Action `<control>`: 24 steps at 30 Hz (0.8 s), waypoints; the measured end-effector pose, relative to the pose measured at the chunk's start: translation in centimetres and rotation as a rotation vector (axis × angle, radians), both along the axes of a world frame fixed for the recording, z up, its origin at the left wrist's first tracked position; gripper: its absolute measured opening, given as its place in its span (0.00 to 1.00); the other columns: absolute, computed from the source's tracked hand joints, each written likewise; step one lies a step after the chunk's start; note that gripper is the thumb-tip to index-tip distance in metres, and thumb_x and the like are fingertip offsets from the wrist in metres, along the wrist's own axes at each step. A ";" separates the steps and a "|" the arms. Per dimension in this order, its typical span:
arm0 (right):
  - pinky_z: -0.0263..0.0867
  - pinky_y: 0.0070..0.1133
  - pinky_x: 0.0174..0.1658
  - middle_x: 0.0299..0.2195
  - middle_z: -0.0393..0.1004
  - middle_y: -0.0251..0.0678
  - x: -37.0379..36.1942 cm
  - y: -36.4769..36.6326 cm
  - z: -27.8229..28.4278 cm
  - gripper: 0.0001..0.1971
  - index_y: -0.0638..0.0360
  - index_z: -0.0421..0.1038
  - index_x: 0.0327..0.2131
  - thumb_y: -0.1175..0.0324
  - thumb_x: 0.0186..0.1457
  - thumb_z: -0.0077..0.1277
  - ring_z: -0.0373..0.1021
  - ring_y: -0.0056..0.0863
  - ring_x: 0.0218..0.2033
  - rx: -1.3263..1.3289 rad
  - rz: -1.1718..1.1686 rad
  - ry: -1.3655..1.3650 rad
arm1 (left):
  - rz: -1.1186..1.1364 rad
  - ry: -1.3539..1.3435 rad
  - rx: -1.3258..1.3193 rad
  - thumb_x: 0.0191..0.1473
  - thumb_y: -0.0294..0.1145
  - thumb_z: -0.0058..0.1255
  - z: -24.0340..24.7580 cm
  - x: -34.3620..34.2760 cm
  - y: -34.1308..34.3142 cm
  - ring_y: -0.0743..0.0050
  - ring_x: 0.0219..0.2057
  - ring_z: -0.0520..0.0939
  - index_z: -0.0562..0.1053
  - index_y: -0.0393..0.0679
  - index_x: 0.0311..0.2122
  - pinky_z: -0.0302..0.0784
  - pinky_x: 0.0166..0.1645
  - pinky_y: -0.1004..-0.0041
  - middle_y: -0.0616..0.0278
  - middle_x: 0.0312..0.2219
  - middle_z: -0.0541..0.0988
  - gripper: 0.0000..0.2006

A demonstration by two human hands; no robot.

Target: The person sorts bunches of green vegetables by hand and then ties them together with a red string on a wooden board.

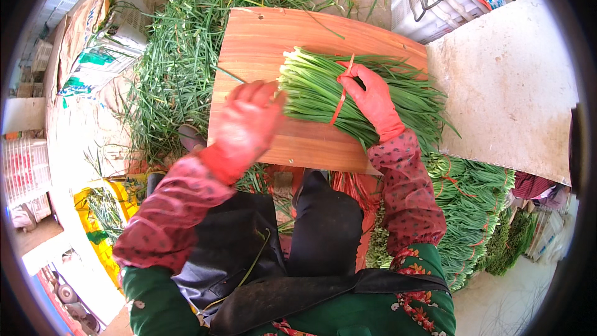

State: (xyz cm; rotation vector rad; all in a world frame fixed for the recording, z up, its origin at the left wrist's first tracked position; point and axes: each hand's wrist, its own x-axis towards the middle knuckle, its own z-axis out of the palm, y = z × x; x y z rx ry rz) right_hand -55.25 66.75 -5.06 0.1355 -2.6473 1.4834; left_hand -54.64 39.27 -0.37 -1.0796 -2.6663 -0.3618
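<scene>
A bundle of green chives (323, 90) lies across a wooden board (261, 43), pale cut ends toward the left. My right hand (371, 95), in a red glove, presses on the bundle's middle and holds a red tie band (341, 96) that loops over the stalks. My left hand (249, 118), also in a red glove, rests flat against the pale cut ends, fingers together. Both forearms wear patterned red sleeve covers.
A loose heap of chives (180, 56) lies left of and behind the board. Tied bundles (472, 199) are stacked at the lower right beside a pale slab (510, 81). White plastic crates (429, 0) stand at the back right, cardboard and bags (93, 43) at the left.
</scene>
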 end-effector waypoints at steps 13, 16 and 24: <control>0.67 0.28 0.38 0.36 0.76 0.40 0.1 0.2 -0.3 0.08 0.60 0.72 0.28 0.65 0.48 0.54 0.72 0.41 0.35 -0.001 0.010 0.062 | 0.047 -0.002 -0.025 0.38 0.23 0.51 -1.3 -2.6 -4.5 0.50 0.39 0.77 0.71 0.40 0.21 0.73 0.43 0.59 0.52 0.37 0.78 0.01; 0.67 0.29 0.37 0.35 0.76 0.40 -0.2 -0.1 0.2 0.08 0.60 0.72 0.28 0.66 0.48 0.55 0.72 0.41 0.34 0.009 0.031 0.115 | 0.379 -0.135 -0.039 0.42 0.23 0.52 -2.4 -1.4 -11.7 0.49 0.38 0.77 0.74 0.40 0.31 0.73 0.42 0.61 0.51 0.39 0.77 0.07; 0.66 0.29 0.36 0.34 0.76 0.40 0.0 0.1 -0.8 0.09 0.60 0.72 0.29 0.65 0.48 0.55 0.72 0.41 0.33 0.025 0.005 0.087 | -0.008 0.140 0.093 0.43 0.24 0.51 -0.4 0.3 -0.1 0.51 0.46 0.72 0.71 0.41 0.44 0.69 0.48 0.57 0.52 0.43 0.72 0.18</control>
